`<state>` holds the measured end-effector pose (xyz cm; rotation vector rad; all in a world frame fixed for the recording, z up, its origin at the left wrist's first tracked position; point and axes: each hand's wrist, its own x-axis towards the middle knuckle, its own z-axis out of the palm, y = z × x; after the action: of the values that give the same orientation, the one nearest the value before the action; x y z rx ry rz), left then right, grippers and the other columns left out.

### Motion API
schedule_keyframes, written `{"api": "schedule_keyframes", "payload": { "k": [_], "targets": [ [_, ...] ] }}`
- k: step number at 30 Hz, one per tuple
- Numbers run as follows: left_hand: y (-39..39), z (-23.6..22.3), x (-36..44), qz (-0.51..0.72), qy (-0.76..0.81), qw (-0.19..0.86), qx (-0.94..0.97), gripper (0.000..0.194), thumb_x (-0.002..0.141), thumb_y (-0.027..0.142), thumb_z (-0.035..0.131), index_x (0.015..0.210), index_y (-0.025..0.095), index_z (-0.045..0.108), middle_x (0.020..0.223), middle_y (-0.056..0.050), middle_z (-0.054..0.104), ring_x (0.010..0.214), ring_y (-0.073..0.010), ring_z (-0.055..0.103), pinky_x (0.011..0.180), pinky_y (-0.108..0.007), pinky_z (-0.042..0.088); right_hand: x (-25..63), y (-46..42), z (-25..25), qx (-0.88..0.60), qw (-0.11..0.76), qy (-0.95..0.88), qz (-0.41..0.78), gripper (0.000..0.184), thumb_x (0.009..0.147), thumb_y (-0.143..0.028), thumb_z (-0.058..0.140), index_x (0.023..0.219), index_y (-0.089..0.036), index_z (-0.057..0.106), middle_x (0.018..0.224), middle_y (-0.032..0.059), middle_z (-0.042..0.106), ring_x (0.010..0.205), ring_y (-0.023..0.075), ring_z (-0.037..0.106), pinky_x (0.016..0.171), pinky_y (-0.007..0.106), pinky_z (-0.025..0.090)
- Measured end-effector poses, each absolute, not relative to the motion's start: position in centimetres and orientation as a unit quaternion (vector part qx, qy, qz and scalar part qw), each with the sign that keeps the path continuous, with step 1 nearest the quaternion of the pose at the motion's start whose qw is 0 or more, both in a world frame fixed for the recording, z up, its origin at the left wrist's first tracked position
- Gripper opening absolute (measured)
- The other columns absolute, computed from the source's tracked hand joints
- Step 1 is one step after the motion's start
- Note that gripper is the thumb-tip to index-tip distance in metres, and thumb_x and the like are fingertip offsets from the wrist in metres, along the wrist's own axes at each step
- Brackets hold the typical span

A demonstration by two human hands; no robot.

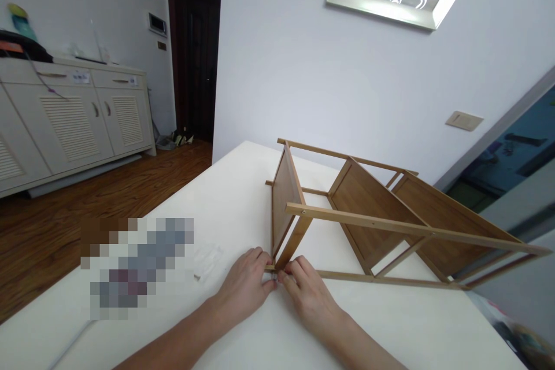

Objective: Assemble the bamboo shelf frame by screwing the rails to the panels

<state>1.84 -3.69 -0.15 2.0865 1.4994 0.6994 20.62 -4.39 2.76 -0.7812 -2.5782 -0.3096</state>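
Observation:
A wooden shelf rack point(373, 221) lies on its side on the white table, its several brown shelf panels standing on edge. At the rack's near left corner, my left hand point(246, 282) is closed around the end of the lower leg, fingers over the top and thumb on the near side. Right beside it, my right hand point(307, 293) is closed in a pinch against the same leg, just where a crosspiece point(295, 241) meets it. Between the two hands a small pale or shiny bit shows, too small to name. My right fingertips hide most of that joint.
On the white table point(173, 318), a clear plastic bag point(208, 260) lies left of my hands. Farther left is a blurred-out object point(139, 266) with a white cable point(71, 347). A wall point(277, 69) rises behind the table. A white cabinet point(73, 121) stands across the wooden floor.

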Motion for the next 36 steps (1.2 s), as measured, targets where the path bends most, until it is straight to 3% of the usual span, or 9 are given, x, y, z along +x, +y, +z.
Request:
{"api": "schedule_keyframes", "payload": {
  "k": [14,23,36],
  "targets": [
    [-3.6,0.3,1.9,0.236,0.561,0.248,0.754,0.019,0.080,0.020,0.063,0.099,0.019,0.064,0.101,-0.004,0.063,0.102,-0.0209,0.060,0.092,-0.032,0.044,20.5,-4.6,2.0,-0.297,0.179,-0.927,-0.140,0.021,0.096,-0.004,0.041,0.099,-0.010,0.061,0.088,0.0099,0.053,0.082,0.0215,0.045,0.065,0.034,0.046],
    [-4.2,1.4,2.1,0.193,0.556,0.197,0.784,0.020,0.087,0.016,0.051,0.101,0.017,0.066,0.099,-0.007,0.064,0.098,-0.0226,0.061,0.090,-0.035,0.046,18.9,-4.7,2.4,-0.305,0.142,-0.920,-0.199,0.017,0.087,0.001,0.050,0.082,-0.013,0.060,0.085,0.0097,0.051,0.080,0.0228,0.044,0.066,0.036,0.047],
    [-4.4,1.3,2.2,0.179,0.525,0.114,0.824,0.017,0.087,0.017,0.052,0.096,0.016,0.066,0.095,-0.009,0.064,0.093,-0.0250,0.060,0.086,-0.041,0.050,19.7,-5.0,2.6,-0.260,0.169,-0.919,-0.245,0.027,0.093,-0.001,0.041,0.079,-0.013,0.061,0.082,0.0094,0.052,0.072,0.0203,0.041,0.064,0.037,0.037]
  ]
}}
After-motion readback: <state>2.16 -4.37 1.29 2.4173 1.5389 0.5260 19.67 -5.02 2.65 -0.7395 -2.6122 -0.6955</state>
